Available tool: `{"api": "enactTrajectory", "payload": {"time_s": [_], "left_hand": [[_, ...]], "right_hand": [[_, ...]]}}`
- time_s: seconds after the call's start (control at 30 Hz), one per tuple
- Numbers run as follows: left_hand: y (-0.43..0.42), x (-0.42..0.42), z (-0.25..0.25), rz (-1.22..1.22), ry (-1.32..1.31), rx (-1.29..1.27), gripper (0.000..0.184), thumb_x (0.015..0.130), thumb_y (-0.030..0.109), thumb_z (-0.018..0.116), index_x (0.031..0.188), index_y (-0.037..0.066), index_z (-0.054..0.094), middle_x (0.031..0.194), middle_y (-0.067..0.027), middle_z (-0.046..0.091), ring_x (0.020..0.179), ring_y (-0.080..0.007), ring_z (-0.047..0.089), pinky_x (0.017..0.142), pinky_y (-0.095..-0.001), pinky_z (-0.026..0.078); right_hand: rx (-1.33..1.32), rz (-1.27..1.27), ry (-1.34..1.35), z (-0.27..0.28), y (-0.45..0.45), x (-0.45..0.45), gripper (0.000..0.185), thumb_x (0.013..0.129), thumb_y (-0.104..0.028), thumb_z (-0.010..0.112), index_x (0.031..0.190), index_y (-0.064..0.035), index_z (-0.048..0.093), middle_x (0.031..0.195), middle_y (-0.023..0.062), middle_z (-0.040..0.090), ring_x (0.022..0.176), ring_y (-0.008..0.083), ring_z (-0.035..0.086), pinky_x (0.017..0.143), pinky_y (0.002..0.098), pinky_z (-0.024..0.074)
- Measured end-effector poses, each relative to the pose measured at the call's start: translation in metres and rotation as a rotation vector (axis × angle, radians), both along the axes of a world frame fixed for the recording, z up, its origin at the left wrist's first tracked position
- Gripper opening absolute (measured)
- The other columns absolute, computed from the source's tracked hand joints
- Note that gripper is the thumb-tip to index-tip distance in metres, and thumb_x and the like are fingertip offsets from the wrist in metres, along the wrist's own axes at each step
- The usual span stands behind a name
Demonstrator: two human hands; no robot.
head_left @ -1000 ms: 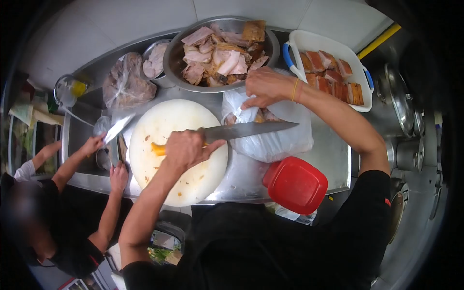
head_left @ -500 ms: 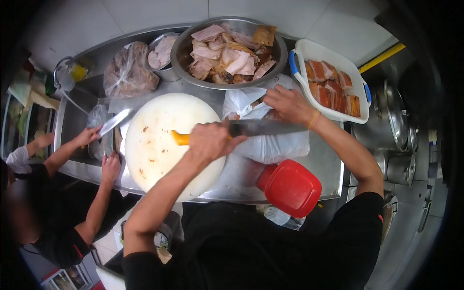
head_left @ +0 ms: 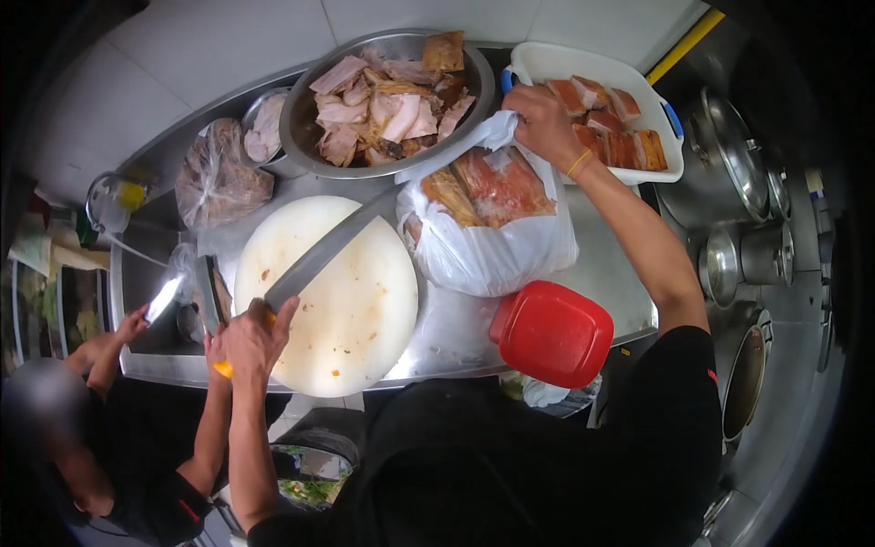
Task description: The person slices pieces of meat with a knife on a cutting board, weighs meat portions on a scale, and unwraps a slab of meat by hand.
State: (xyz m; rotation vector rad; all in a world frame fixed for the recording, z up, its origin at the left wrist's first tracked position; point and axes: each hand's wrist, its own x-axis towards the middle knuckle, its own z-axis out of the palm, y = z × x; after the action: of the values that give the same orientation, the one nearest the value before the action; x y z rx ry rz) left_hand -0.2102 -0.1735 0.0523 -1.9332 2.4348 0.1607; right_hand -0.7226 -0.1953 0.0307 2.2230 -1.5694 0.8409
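Observation:
My left hand (head_left: 258, 337) is closed around the yellow handle of a large knife (head_left: 330, 243). Its long blade slants up and right over a round white cutting board (head_left: 342, 314), which has a few brown scraps on it. My right hand (head_left: 544, 123) pinches the upper edge of a white plastic bag (head_left: 483, 266) on the steel counter. The bag's mouth is spread, showing large browned pieces of meat (head_left: 510, 187) inside, apparently roast pork. A red plastic container (head_left: 558, 333) sits just in front of the bag.
Behind the board stand a steel bowl (head_left: 293, 118) of cut meat, a small metal pot (head_left: 264, 137) and a tied clear bag (head_left: 221, 178). A white tub (head_left: 676, 162) holds roasted pieces. At left, a co-worker's hand (head_left: 133, 324) holds a knife (head_left: 164, 296). Lidded pots (head_left: 729, 169) stand right.
My left hand has swung the knife left and down, from the bag to over the board. My right hand has lifted the bag's edge up and back, exposing the meat inside.

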Motion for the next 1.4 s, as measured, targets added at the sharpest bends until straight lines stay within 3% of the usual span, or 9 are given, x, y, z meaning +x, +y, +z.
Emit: {"api": "enactTrajectory", "payload": {"time_s": [0.13, 0.23, 0.43, 0.53, 0.67, 0.87, 1.1, 1.17, 1.4], "left_hand": [[0.015, 0.043, -0.021, -0.204, -0.062, -0.276, 0.066, 0.089, 0.063, 0.064, 0.082, -0.002, 0.072, 0.079, -0.0243, 0.071, 0.076, -0.0418, 0.071, 0.070, -0.0514, 0.055], [0.047, 0.049, -0.027, 0.019, 0.181, -0.082, 0.064, 0.086, 0.060, 0.071, 0.078, -0.003, 0.068, 0.061, -0.0223, 0.063, 0.062, -0.0408, 0.067, 0.063, -0.0468, 0.053], [0.097, 0.045, -0.046, 0.243, 0.396, 0.111, 0.062, 0.087, 0.056, 0.074, 0.092, -0.005, 0.072, 0.063, -0.0236, 0.062, 0.059, -0.0331, 0.066, 0.062, -0.0412, 0.052], [0.112, 0.042, -0.061, 0.291, 0.491, 0.151, 0.063, 0.088, 0.055, 0.073, 0.091, -0.008, 0.071, 0.063, -0.0233, 0.062, 0.059, -0.0323, 0.065, 0.063, -0.0403, 0.051], [0.130, 0.041, -0.066, 0.350, 0.561, 0.212, 0.060, 0.090, 0.051, 0.073, 0.092, -0.009, 0.071, 0.068, -0.0222, 0.066, 0.064, -0.0264, 0.066, 0.066, -0.0383, 0.052], [0.133, 0.055, -0.085, 0.314, 0.702, 0.220, 0.056, 0.093, 0.046, 0.072, 0.093, -0.010, 0.071, 0.069, -0.0197, 0.067, 0.066, -0.0214, 0.062, 0.066, -0.0367, 0.051], [0.117, 0.057, -0.077, 0.256, 0.689, 0.236, 0.058, 0.093, 0.047, 0.071, 0.092, -0.011, 0.070, 0.068, -0.0165, 0.065, 0.065, -0.0203, 0.058, 0.065, -0.0362, 0.050], [0.115, 0.056, -0.072, 0.251, 0.676, 0.248, 0.059, 0.092, 0.048, 0.072, 0.093, -0.011, 0.070, 0.069, -0.0164, 0.065, 0.066, -0.0199, 0.058, 0.066, -0.0358, 0.050], [0.120, 0.063, -0.072, 0.263, 0.693, 0.283, 0.057, 0.093, 0.046, 0.071, 0.092, -0.011, 0.070, 0.067, -0.0155, 0.065, 0.066, -0.0195, 0.058, 0.066, -0.0352, 0.050]], "right_hand": [[0.206, -0.278, 0.206, -0.024, 0.006, -0.021, 0.025, 0.072, 0.004, 0.063, 0.095, -0.0045, 0.068, 0.107, 0.0060, 0.065, 0.106, 0.0282, 0.062, 0.088, 0.0447, 0.0516], [0.505, -0.328, 0.264, -0.025, 0.012, -0.025, 0.035, 0.076, -0.001, 0.066, 0.110, -0.0066, 0.069, 0.119, 0.0070, 0.065, 0.118, 0.0288, 0.057, 0.096, 0.0470, 0.0494], [0.162, -0.201, -0.003, 0.015, 0.061, 0.039, 0.040, 0.080, -0.012, 0.072, 0.119, -0.0023, 0.069, 0.133, 0.0173, 0.062, 0.128, 0.0357, 0.054, 0.104, 0.0456, 0.0459], [0.598, -0.067, -0.156, 0.022, 0.099, 0.052, 0.037, 0.081, -0.003, 0.065, 0.118, 0.0006, 0.068, 0.120, 0.0192, 0.066, 0.115, 0.0367, 0.060, 0.103, 0.0433, 0.0458], [0.673, -0.220, -0.399, 0.071, 0.163, 0.094, 0.032, 0.087, -0.011, 0.071, 0.118, -0.0020, 0.069, 0.109, 0.0163, 0.070, 0.101, 0.0316, 0.067, 0.093, 0.0394, 0.0515], [1.078, 0.149, -0.972, 0.042, 0.259, 0.207, 0.029, 0.097, -0.003, 0.056, 0.125, 0.0008, 0.064, 0.122, 0.0167, 0.069, 0.110, 0.0281, 0.068, 0.098, 0.0360, 0.0515], [0.639, -0.473, -1.023, -0.174, 0.292, 0.252, 0.064, 0.095, -0.026, 0.065, 0.146, 0.0038, 0.041, 0.147, 0.0295, 0.046, 0.137, 0.0418, 0.044, 0.115, 0.0461, 0.0334], [0.536, -0.575, -1.052, -0.177, 0.288, 0.247, 0.066, 0.096, -0.034, 0.064, 0.145, 0.0044, 0.041, 0.144, 0.0303, 0.047, 0.136, 0.0433, 0.045, 0.115, 0.0477, 0.0325], [0.292, -0.842, -1.228, -0.190, 0.282, 0.179, 0.051, 0.089, -0.015, 0.072, 0.134, 0.0028, 0.055, 0.135, 0.0266, 0.056, 0.128, 0.0388, 0.053, 0.104, 0.0448, 0.0441]]}}
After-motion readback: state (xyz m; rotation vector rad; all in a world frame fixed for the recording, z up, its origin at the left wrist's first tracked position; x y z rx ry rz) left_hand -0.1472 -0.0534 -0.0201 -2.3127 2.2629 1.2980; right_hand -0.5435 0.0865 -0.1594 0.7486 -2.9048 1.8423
